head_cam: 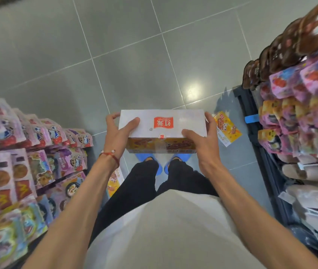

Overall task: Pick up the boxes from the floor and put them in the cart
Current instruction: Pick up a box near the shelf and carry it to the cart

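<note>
A long box point(165, 124) with a white top, a red logo and yellow sides is held level in front of me, above my feet. My left hand point(117, 133) grips its left end, thumb on the top. My right hand point(200, 136) grips its right end. A second yellow box point(227, 129) lies on the grey tiled floor just right of the held one. A third yellow box point(115, 181) shows partly on the floor under my left forearm. No cart is in view.
Shelves of pink and purple snack bags point(28, 158) line the left side. On the right, a dark shelf rack point(251, 117) holds more bags point(300, 113). The aisle of grey floor tiles point(125, 65) runs ahead between them.
</note>
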A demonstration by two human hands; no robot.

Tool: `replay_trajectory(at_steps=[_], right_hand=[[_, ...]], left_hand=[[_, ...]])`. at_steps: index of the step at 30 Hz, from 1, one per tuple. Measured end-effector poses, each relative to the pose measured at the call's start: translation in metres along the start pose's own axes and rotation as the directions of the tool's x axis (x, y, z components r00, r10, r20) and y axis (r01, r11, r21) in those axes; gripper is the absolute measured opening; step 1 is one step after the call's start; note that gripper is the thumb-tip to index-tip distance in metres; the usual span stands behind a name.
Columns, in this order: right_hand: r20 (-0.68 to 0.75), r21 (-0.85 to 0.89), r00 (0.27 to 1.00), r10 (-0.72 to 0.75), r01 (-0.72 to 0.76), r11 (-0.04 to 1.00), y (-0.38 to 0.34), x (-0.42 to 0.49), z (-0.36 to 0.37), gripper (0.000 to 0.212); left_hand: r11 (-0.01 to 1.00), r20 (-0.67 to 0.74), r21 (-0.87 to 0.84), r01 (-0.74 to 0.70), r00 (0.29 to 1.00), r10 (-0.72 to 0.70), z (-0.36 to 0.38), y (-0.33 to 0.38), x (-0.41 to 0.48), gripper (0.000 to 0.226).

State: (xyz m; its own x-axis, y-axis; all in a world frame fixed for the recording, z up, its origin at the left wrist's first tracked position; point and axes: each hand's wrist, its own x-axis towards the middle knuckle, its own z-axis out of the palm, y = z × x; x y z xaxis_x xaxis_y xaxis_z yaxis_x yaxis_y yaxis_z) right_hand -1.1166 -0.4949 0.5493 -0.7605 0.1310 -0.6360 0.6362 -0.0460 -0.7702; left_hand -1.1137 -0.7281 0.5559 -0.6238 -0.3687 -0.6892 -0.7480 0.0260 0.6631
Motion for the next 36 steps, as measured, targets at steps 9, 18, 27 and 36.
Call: replay_trajectory(at_steps=[9,18,27,36], right_hand=[[-0.109,0.155,0.993,-0.05,0.066,0.986,-0.018,-0.037,-0.031,0.081],[-0.432,0.367,0.902,-0.013,0.189,0.911,-0.008,-0.091,-0.032,0.079],[-0.684,0.518,0.714,0.149,0.331,0.789,0.045,-0.165,-0.036,0.069],[-0.818,0.552,0.479,0.317,0.503,0.665,0.128,-0.268,-0.083,0.059]], left_hand=[[0.959,0.211,0.107,-0.262,0.949,0.235,0.024,0.039,-0.02,0.05],[0.883,0.531,0.134,-0.449,0.785,0.319,0.051,0.065,-0.018,0.05],[0.732,0.812,0.209,-0.649,0.532,0.24,0.088,0.067,-0.062,0.058],[0.606,0.961,0.157,-0.779,0.262,0.087,0.162,-0.001,-0.173,0.048]])
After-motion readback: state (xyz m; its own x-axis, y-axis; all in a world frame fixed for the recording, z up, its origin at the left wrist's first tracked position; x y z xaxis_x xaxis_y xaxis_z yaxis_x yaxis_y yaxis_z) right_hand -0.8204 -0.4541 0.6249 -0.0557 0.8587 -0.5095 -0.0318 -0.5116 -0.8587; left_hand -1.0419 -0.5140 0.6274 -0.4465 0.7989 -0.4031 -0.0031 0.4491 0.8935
